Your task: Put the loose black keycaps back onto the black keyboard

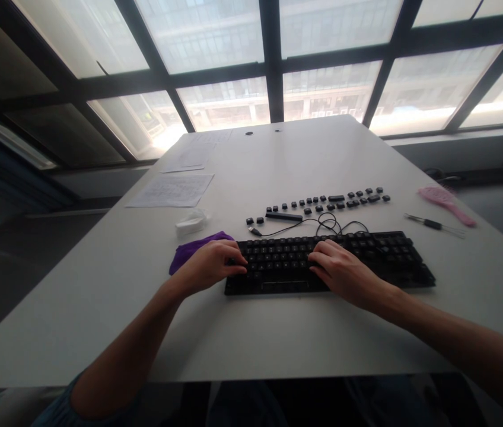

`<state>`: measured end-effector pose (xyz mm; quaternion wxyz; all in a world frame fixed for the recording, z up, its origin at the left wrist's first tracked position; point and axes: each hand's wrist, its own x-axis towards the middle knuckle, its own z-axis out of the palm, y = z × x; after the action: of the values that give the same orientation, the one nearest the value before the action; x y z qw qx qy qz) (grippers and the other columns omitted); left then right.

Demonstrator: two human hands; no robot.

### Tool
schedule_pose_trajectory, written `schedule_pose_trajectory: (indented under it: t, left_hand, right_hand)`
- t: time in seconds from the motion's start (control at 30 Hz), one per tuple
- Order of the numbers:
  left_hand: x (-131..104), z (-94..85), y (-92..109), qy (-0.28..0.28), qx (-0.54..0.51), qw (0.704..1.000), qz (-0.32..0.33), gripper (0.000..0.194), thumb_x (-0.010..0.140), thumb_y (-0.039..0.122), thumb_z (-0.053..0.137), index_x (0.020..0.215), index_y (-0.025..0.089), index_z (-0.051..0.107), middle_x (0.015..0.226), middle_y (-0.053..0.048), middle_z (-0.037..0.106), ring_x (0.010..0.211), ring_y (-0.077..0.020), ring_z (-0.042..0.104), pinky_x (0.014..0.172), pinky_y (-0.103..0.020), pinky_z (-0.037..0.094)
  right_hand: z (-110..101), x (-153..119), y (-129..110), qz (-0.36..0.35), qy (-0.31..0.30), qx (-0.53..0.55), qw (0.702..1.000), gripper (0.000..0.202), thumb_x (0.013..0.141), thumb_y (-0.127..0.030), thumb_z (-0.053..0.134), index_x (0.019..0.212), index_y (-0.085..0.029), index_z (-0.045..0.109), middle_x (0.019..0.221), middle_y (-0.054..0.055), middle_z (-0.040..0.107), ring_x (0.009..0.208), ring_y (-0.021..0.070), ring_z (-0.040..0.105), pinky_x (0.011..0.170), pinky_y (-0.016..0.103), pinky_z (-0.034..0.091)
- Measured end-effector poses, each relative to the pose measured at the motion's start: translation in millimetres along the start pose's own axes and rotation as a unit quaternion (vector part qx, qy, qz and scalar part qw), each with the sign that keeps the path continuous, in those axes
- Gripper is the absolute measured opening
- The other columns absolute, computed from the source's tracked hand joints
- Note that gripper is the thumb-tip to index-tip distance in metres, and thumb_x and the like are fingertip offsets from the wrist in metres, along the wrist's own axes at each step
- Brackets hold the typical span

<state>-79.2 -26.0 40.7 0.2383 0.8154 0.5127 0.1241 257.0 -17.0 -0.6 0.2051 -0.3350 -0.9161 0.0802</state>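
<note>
A black keyboard (280, 276) lies near the front of the white table, with several keycaps off its bottom row and right part. Over its left end is my left hand (209, 264), thumb and fingers pinched together at the edge keys; whatever is between them is too small to make out. My right hand (344, 270) rests over the middle keys with curled fingers closed at the tips, hiding what they may hold. Behind the keyboard, loose black keycaps (336, 206) lie in rough rows, with a long spacebar keycap (284, 216) among them.
A purple cloth (184, 255) lies beside my left hand, a white packet (190, 222) behind it. The keyboard's cable (287, 226) loops behind it. Right: a wire keycap puller (433, 225) and pink hairbrush (445, 200). Paper sheets (169, 191) lie at the left; windows stand beyond.
</note>
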Motion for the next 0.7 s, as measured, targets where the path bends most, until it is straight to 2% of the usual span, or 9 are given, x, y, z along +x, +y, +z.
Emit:
schedule_pose_trajectory:
  t: [0.1,0.23,0.4,0.47,0.57,0.7]
  left_hand:
    - [0.1,0.3,-0.4,-0.001,-0.002,1.000,0.003,0.009,0.083,0.030,0.079,0.087,0.022,0.080,0.085,-0.001,0.070,0.074,-0.0137,0.061,0.066,-0.024,0.046]
    - [1.3,0.6,-1.4,-0.001,-0.005,1.000,0.001,0.009,0.082,0.030,0.080,0.087,0.022,0.080,0.085,0.000,0.070,0.074,-0.0133,0.061,0.066,-0.024,0.045]
    - [0.7,1.6,-3.4,-0.002,-0.012,1.000,0.003,0.011,0.083,0.033,0.079,0.087,0.023,0.079,0.085,0.000,0.069,0.073,-0.0130,0.060,0.066,-0.024,0.044]
    - [-0.1,1.9,-3.4,-0.003,-0.014,1.000,0.003,0.011,0.083,0.033,0.079,0.087,0.023,0.079,0.085,0.000,0.069,0.072,-0.0129,0.060,0.065,-0.023,0.044]
    - [-0.8,1.6,-2.7,-0.005,-0.014,1.000,0.000,0.013,0.083,0.034,0.079,0.088,0.022,0.079,0.085,-0.001,0.070,0.072,-0.0131,0.061,0.065,-0.023,0.045]
    - [-1.5,0.1,-2.7,0.003,-0.005,1.000,0.010,0.016,0.085,0.037,0.076,0.089,0.022,0.080,0.086,-0.003,0.071,0.072,-0.0138,0.062,0.065,-0.024,0.047]
  right_hand:
    - [1.3,-0.1,1.5,-0.008,0.007,-0.005,1.000,0.006,0.093,-0.010,0.064,0.092,-0.015,0.068,0.097,0.009,0.061,0.092,0.0229,0.057,0.082,0.037,0.056]
    - [3.6,-1.4,0.8,-0.028,0.028,-0.039,0.998,0.016,0.096,-0.013,0.061,0.083,-0.015,0.069,0.090,0.008,0.062,0.084,0.0205,0.055,0.074,0.032,0.052]
    - [2.6,-4.4,-3.1,-0.065,0.020,-0.137,0.988,0.016,0.097,-0.011,0.058,0.087,-0.015,0.070,0.089,0.008,0.064,0.083,0.0204,0.054,0.073,0.034,0.045]
    - [1.1,-5.6,-4.3,-0.076,0.011,-0.155,0.985,0.013,0.097,-0.015,0.060,0.088,-0.015,0.070,0.090,0.008,0.065,0.084,0.0213,0.055,0.074,0.035,0.044]
    - [-0.3,-7.3,-4.9,-0.072,0.015,-0.141,0.987,0.016,0.099,-0.025,0.060,0.094,-0.015,0.071,0.093,0.009,0.067,0.088,0.0225,0.057,0.076,0.036,0.045]
    - [-0.5,-8.7,-2.9,-0.050,0.049,-0.080,0.994,0.022,0.102,-0.027,0.054,0.098,-0.015,0.072,0.095,0.009,0.068,0.088,0.0225,0.058,0.078,0.037,0.047]
